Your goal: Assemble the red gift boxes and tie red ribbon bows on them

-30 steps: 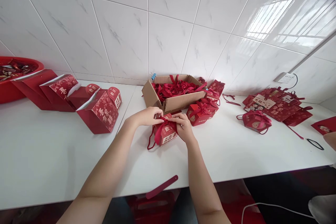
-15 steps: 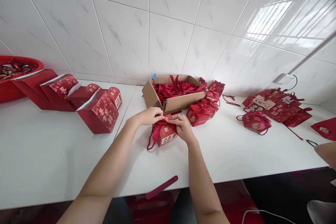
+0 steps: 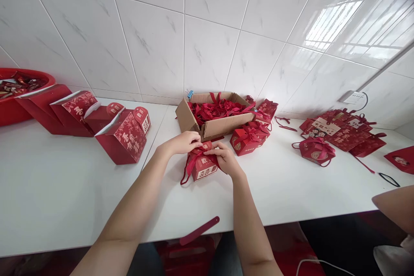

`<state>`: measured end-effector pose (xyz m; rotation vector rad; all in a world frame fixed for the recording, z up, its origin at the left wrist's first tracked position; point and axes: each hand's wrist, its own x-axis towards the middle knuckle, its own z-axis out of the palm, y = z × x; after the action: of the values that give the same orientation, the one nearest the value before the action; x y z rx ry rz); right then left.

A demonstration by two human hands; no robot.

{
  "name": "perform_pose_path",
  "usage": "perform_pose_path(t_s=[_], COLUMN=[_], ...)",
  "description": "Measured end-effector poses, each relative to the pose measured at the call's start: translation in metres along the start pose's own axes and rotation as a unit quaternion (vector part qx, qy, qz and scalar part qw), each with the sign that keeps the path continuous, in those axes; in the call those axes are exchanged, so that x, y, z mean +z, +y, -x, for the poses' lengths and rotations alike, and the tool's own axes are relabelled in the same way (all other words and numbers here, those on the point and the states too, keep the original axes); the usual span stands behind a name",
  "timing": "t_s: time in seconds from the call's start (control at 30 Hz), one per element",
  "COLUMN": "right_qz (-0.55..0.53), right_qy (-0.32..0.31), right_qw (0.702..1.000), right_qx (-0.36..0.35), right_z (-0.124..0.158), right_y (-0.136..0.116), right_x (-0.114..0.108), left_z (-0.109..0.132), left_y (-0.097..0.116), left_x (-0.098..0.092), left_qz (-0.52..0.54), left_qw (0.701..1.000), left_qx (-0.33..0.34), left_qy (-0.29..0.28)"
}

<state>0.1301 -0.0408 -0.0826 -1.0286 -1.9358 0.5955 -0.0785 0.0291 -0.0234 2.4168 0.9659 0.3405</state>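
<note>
A small red gift box (image 3: 204, 170) with pale lettering stands on the white table in front of me. Across its top lies a red ribbon (image 3: 192, 160), part of it hanging down the left side beside a twisted cord handle. My left hand (image 3: 186, 142) pinches at the ribbon on the box's back left, its fingertips pressed together. From the right, my right hand (image 3: 224, 158) has its fingers closed on the ribbon at the top of the box. The knot area is partly hidden by my fingers.
Behind the box is a cardboard box (image 3: 226, 125) of red ribbons. Beribboned boxes (image 3: 249, 140) stand to its right, open red boxes (image 3: 124, 142) to the left, near a red basin (image 3: 19, 110). A dark red strip (image 3: 199, 230) overhangs the front edge. Another person's arm (image 3: 396, 209) is at right.
My hands stay at the box, with only slight finger movement on the ribbon. At the right, the other person's arm has moved toward the table's front edge, exposing more of a black loop.
</note>
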Motion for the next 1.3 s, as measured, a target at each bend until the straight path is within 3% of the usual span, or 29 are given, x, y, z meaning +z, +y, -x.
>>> perform_pose_path(t_s=[0.23, 0.47, 0.7, 0.93, 1.1, 1.2, 1.3], right_qz=[-0.021, -0.139, -0.343, -0.332, -0.302, -0.264, -0.171], right_qy=[-0.013, 0.078, -0.085, -0.157, -0.115, -0.073, 0.029], right_qw=[1.000, 0.986, 0.934, 0.921, 0.936, 0.941, 0.953], right_qx=[-0.004, 0.055, 0.052, 0.126, 0.140, 0.197, 0.250], right_z=[0.000, 0.001, 0.007, 0.002, 0.001, 0.009, 0.020], right_y=[0.000, 0.003, 0.016, 0.022, 0.025, 0.025, 0.029], right_x=[-0.002, -0.012, -0.021, -0.009, -0.002, -0.015, -0.037], left_z=[0.001, 0.004, 0.010, 0.028, 0.064, 0.086, 0.093], left_y=[0.000, 0.006, 0.016, 0.031, 0.055, 0.072, 0.076], left_x=[-0.001, -0.005, -0.010, -0.029, -0.048, -0.053, -0.043], left_qz=[0.000, 0.010, 0.011, 0.037, -0.047, -0.055, -0.053], left_qw=[1.000, 0.996, 0.996, 0.997, 0.983, 0.983, 0.982], left_qx=[-0.003, -0.063, -0.063, -0.068, -0.174, -0.170, -0.163], left_qy=[-0.009, -0.062, -0.062, 0.014, -0.015, -0.050, -0.077])
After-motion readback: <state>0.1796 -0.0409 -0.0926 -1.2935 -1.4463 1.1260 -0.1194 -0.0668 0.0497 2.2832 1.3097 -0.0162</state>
